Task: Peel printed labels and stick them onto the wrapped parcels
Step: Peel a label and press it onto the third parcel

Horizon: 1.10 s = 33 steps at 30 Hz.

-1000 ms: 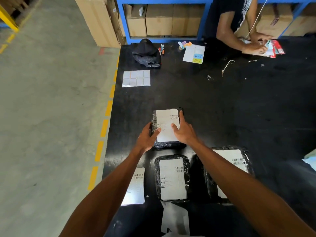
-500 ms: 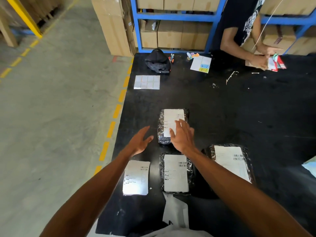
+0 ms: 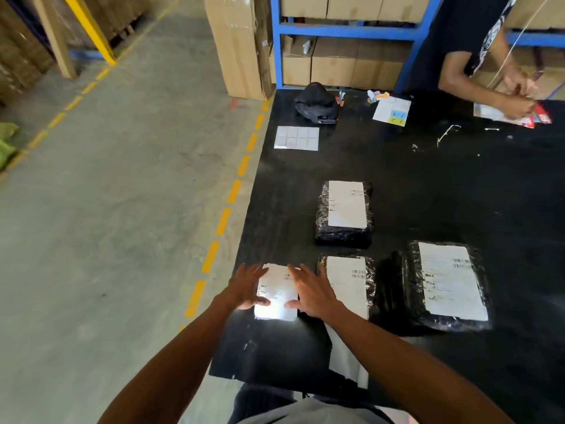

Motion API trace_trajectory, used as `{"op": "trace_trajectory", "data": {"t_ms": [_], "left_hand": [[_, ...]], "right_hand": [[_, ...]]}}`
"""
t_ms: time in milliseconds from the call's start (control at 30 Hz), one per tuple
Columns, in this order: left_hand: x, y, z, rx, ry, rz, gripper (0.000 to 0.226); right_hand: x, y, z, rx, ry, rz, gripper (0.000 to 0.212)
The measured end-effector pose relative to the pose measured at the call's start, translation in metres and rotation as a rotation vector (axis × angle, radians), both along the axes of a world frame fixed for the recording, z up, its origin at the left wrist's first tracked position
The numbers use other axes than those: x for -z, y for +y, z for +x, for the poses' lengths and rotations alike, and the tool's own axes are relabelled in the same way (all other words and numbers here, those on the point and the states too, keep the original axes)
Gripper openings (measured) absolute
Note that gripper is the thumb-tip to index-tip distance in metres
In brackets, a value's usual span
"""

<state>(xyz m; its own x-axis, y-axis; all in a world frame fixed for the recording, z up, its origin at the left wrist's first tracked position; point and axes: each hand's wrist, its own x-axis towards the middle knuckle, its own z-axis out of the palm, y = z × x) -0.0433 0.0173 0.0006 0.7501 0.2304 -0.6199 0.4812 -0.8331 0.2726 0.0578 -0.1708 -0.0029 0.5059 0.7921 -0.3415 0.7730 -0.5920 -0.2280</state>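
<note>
A loose printed label sheet [image 3: 276, 290] lies flat on the black table [image 3: 458, 185] near its front left corner. My left hand [image 3: 246, 287] rests at its left edge and my right hand [image 3: 310, 290] at its right edge, fingers spread, neither gripping it. Three black wrapped parcels carry white labels: one in the middle [image 3: 345, 209], one just right of my right hand [image 3: 351, 281], and a larger one at the right [image 3: 449, 283].
A sheet of small square stickers [image 3: 297, 138], a black cap [image 3: 316, 102] and a white paper with coloured notes [image 3: 392, 111] lie at the far end. Another person's hands [image 3: 516, 96] work at the far right. The table's left edge drops to concrete floor.
Both hands left the middle parcel and pulled back toward me, down to the loose label sheet at the front left. The view tilted up slightly.
</note>
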Motion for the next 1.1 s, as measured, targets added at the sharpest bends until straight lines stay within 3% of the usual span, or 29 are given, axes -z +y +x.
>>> {"op": "trace_trajectory", "data": {"t_ms": [133, 400, 533, 700, 833, 967, 1100], "left_hand": [[0.012, -0.004, -0.008, 0.048, -0.006, 0.093, 0.092], [0.02, -0.004, -0.017, 0.099, -0.12, 0.181, 0.077], [0.023, -0.003, -0.021, 0.086, -0.155, 0.155, 0.067], [0.032, -0.005, -0.03, 0.024, -0.252, 0.04, 0.061], [0.026, -0.012, -0.031, -0.106, -0.397, -0.046, 0.082], [0.005, -0.024, -0.021, -0.33, -0.399, -0.353, 0.049], [-0.031, -0.041, 0.01, -0.578, -0.599, -0.51, 0.056]], "right_hand": [[0.012, -0.002, -0.013, -0.004, -0.011, -0.044, 0.104], [0.009, 0.004, -0.02, 0.088, -0.045, -0.008, 0.087], [0.011, 0.003, -0.024, 0.063, -0.095, 0.03, 0.067], [0.002, 0.002, -0.026, 0.095, -0.102, 0.071, 0.044], [-0.007, -0.006, -0.027, 0.025, -0.224, 0.1, 0.021], [-0.008, -0.018, -0.021, 0.142, -0.223, 0.368, 0.013], [-0.02, -0.03, -0.014, 0.178, -0.181, 0.542, 0.017]]}}
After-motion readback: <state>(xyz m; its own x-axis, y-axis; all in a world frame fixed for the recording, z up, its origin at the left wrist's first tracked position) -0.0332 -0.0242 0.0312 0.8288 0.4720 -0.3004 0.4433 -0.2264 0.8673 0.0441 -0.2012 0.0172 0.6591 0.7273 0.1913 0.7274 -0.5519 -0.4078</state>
